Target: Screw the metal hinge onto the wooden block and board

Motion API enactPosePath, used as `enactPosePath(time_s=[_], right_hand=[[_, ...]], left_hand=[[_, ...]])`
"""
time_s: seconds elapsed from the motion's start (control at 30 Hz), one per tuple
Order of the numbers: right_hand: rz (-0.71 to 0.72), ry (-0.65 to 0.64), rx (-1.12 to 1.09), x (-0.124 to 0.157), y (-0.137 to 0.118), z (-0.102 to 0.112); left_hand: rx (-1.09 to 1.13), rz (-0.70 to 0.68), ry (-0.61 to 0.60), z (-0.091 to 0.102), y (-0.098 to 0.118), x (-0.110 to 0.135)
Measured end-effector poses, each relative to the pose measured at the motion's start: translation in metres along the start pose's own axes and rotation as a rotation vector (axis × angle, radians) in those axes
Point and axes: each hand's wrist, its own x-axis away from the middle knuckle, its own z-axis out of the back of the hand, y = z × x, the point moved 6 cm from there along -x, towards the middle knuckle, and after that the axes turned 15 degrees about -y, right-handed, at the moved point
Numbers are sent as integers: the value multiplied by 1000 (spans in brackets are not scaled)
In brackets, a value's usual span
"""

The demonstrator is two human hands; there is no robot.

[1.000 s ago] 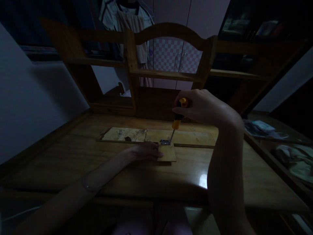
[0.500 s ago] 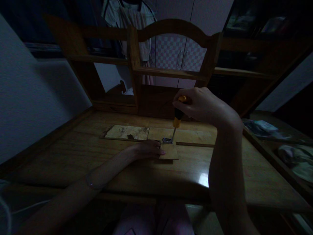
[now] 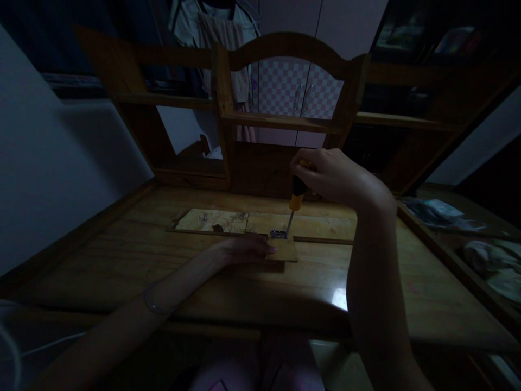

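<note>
My right hand (image 3: 331, 176) is closed round the black and yellow handle of a screwdriver (image 3: 295, 202), which stands nearly upright. Its tip rests on a small metal hinge (image 3: 278, 234). The hinge lies where a small wooden block (image 3: 285, 250) meets a long flat wooden board (image 3: 321, 225). My left hand (image 3: 246, 250) lies flat on the desk with fingers stretched out, pressing against the left side of the small block.
The work sits on a wooden desk (image 3: 163, 271) with a shelf unit (image 3: 285, 122) at the back. A wall runs along the left. Cloths and papers (image 3: 484, 255) lie on a lower surface at the right. Clothes hang behind the shelves.
My right hand has turned slightly on the screwdriver handle, hiding more of its yellow top. The left hand and block stay in place; the view shifted a little.
</note>
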Motion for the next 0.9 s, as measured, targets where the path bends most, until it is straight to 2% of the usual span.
enactPosePath(time_s=[0.2,0.37,0.6,0.9], right_hand=[[59,-38,172,0,-2,-2],[-43,-19,30,1,-2,2],[-11,25,32,-2,1,-2],[-121,-45,27,4,3,-3]], left_hand=[[39,-11,9,1,-1,-1],[44,-9,26,2,-1,-1],[39,-15,28,1,0,-1],[-2,-6,-12,-2,2,-1]])
